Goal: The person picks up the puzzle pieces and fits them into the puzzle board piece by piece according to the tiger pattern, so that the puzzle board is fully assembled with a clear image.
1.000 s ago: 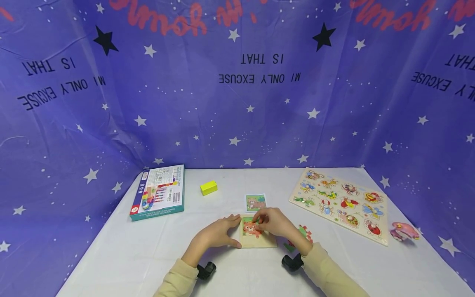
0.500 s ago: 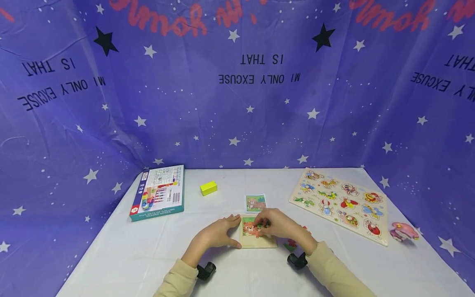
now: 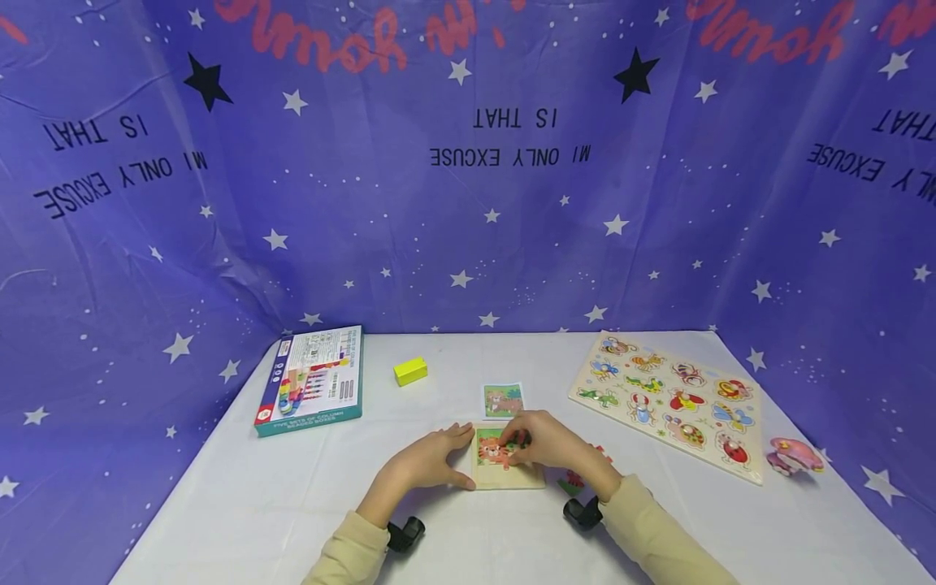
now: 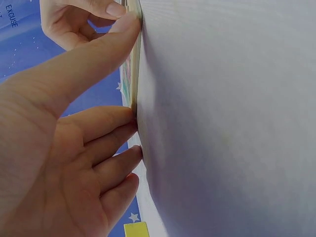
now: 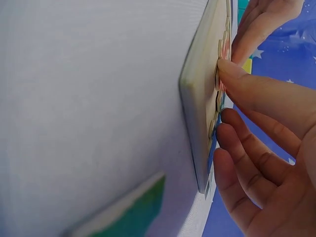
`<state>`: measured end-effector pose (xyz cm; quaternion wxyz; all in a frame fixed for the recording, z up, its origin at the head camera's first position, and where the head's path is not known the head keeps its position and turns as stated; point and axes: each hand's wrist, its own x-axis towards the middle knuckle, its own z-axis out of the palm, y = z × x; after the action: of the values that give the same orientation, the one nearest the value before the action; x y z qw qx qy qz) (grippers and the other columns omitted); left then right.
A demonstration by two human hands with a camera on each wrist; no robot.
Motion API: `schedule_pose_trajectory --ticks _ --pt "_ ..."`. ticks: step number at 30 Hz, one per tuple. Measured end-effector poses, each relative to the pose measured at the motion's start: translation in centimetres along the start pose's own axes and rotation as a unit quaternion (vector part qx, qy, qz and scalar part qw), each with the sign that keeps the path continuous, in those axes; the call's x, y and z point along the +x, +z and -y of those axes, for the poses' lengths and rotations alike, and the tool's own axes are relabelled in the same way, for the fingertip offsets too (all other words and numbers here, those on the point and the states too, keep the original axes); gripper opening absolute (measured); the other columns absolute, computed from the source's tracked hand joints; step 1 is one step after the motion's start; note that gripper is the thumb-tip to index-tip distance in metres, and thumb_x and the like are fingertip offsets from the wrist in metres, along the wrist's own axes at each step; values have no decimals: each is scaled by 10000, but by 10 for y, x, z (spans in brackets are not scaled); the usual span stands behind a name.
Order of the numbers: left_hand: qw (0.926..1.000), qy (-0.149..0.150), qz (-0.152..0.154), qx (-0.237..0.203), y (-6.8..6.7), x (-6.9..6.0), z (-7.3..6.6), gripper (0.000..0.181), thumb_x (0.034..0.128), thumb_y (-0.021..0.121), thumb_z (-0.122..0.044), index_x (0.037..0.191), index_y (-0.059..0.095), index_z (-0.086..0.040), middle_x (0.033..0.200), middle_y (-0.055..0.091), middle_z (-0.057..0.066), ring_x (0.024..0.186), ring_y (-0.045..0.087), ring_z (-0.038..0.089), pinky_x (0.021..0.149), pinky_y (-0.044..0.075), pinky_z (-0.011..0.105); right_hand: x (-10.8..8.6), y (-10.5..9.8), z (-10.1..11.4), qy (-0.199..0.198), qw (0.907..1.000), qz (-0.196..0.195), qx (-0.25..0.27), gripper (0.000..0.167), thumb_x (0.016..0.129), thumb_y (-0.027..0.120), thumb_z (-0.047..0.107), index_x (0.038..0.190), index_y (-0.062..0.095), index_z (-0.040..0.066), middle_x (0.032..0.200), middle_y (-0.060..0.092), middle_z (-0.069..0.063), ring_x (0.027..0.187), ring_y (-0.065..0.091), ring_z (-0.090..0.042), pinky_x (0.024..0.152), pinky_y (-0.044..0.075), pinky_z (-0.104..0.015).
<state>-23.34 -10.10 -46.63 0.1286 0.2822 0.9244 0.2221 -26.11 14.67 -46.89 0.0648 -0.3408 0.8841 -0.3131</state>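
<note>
Logging lower centre: right hand point(image 3: 548, 443) pinches puzzle piece point(image 5: 218, 83), left hand point(image 3: 430, 459) spread against board point(image 3: 504, 479); I'd edge-grip piece, likely light, stiff.

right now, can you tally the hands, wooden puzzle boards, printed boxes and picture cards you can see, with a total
Hands: 2, left hand and right hand
Wooden puzzle boards: 2, small tiger board and larger bug board
Printed box: 1
Picture card: 1
Total: 6
</note>
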Motion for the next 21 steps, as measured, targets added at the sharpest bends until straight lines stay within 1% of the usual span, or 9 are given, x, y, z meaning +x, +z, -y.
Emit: schedule_pose_trajectory --ticks 7,15,21 --pt "10000 53 -34 58 0 0 1 879 753 781 -449 1438 432 -21 1510 373 110 1396 307 332 1144 258 479 -1 0 1 -82 10000 -7 43 183 739 835 109 888 731 95 864 660 5 765 575 -154 656 496 -222" --pt "10000 27 7 1 -1 -1 0 877 755 783 -437 1439 428 -19 1512 368 114 1398 302 336 1144 255 482 -1 0 -2 28 10000 24 55 145 771 811 108 900 745 116 886 643 22 797 571 -150 677 497 -229" --pt "10000 -6 15 7 -1 -1 -1 877 756 785 -437 1441 427 -22 1514 368 109 1400 299 331 1141 262 486 -1 0 -2 71 9999 0 126 131 774 805 93 891 749 112 880 641 8 795 570 -169 670 493 -227"
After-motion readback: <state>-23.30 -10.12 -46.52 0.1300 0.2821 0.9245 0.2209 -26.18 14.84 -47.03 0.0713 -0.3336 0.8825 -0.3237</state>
